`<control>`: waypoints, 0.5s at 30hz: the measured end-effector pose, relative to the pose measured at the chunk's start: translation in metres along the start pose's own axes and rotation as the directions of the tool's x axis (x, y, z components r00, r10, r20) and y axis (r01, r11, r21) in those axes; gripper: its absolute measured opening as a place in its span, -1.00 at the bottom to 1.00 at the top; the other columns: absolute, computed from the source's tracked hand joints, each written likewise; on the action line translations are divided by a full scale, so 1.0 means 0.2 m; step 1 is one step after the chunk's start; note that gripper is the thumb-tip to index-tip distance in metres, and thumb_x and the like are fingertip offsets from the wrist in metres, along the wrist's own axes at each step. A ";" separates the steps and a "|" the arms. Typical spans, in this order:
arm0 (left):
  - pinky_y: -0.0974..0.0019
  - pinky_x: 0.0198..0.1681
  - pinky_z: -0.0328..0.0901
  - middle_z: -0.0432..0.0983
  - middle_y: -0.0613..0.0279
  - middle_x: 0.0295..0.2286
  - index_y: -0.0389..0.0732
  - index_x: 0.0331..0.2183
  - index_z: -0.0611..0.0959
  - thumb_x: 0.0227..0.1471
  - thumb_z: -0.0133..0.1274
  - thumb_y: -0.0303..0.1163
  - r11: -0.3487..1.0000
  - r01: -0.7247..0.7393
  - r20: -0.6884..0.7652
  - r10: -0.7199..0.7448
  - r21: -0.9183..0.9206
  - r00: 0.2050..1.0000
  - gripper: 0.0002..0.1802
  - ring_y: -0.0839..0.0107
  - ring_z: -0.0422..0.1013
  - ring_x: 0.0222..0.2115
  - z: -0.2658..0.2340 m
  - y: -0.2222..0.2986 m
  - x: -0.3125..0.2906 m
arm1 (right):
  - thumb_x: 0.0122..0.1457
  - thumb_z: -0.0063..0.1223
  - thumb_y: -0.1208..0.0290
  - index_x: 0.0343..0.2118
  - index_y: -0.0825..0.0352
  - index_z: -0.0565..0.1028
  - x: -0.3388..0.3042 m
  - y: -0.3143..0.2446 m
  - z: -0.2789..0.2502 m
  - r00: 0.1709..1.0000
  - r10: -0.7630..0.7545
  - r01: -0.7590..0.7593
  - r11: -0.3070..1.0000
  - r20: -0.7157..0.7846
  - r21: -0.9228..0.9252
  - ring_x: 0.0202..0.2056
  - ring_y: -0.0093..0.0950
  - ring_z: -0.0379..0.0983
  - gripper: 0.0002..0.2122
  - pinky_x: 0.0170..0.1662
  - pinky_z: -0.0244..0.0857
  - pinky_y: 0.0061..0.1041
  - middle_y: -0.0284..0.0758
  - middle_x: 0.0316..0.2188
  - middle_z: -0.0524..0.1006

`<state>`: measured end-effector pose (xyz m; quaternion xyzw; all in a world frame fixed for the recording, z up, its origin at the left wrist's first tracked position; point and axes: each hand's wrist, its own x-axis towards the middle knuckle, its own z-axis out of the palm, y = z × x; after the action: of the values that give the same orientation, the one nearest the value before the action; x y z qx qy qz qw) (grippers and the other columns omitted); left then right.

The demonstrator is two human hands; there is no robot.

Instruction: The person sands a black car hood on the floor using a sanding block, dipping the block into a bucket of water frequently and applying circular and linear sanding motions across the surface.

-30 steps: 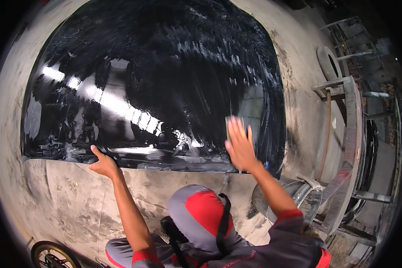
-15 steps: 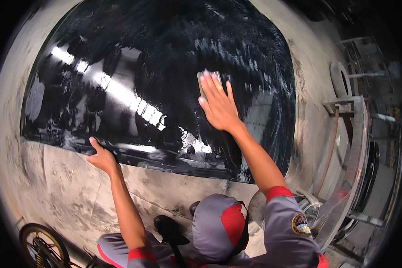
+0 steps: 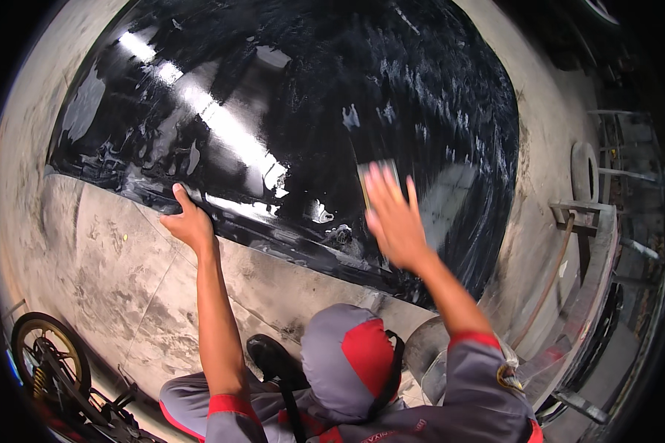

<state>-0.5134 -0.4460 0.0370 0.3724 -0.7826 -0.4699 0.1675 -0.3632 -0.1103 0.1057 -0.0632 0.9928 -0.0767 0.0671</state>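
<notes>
A large, glossy black car hood (image 3: pixel 310 140), wet and streaked with pale residue, spreads out before me. My right hand (image 3: pixel 395 221) lies over a thin rectangular pad (image 3: pixel 363 176) with a pale yellowish edge, pressing it to the hood right of the middle. Its fingers are stretched along the pad and slightly blurred. At the hood's near edge, left of centre, my left hand (image 3: pixel 191 221) grips the rim. The thumb rests on top, while most of the other fingers are hidden.
Stained grey floor (image 3: pixel 177 288) surrounds the hood. A metal frame (image 3: pixel 595 288) stands to the right, with a tyre-like ring (image 3: pixel 584 172) beyond it. At lower left is a wheel (image 3: pixel 50 351) with a gold rim. A black shoe (image 3: pixel 268 356) shows near my body.
My right hand has slid the pad toward me across the hood, nearer its close edge. The left hand keeps its place on the rim. The whole view has shifted and turned slightly.
</notes>
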 end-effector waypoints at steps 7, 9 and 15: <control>0.07 0.02 0.32 0.51 -0.35 -0.24 -0.60 -0.25 0.45 0.14 0.17 0.19 0.999 -0.023 0.001 0.023 0.027 1.000 -0.16 -0.05 0.48 -0.19 0.05 -0.06 0.01 | 0.37 -0.13 0.25 0.41 0.29 0.15 -0.09 -0.03 -0.04 0.996 -0.089 0.089 0.996 -0.024 0.025 0.46 -0.30 -0.09 -0.42 0.44 -0.33 0.10 -0.27 0.46 0.07; 0.07 0.02 0.32 0.51 -0.34 -0.25 -0.61 -0.26 0.45 0.14 0.18 0.19 0.997 -0.017 0.053 0.021 -0.070 0.998 -0.16 -0.05 0.48 -0.19 0.05 -0.07 0.06 | 0.37 -0.13 0.23 0.40 0.29 0.16 0.01 -0.07 -0.03 0.997 -0.072 0.072 0.997 -0.036 0.001 0.46 -0.29 -0.08 -0.43 0.44 -0.30 0.08 -0.26 0.46 0.07; 0.09 0.02 0.32 0.51 -0.35 -0.22 -0.63 -0.24 0.46 0.14 0.18 0.18 0.997 -0.070 0.006 0.070 -0.026 0.998 -0.15 -0.03 0.48 -0.20 0.05 -0.08 0.05 | 0.33 -0.08 0.20 0.41 0.27 0.15 -0.66 -0.10 0.13 0.992 0.000 -0.012 0.996 0.126 0.088 0.48 -0.31 -0.13 -0.38 0.42 -0.33 0.17 -0.29 0.47 0.04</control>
<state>-0.5195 -0.4509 0.0173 0.3410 -0.7896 -0.4751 0.1860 -0.2265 -0.1159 0.0996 -0.0619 0.9824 -0.1161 0.1328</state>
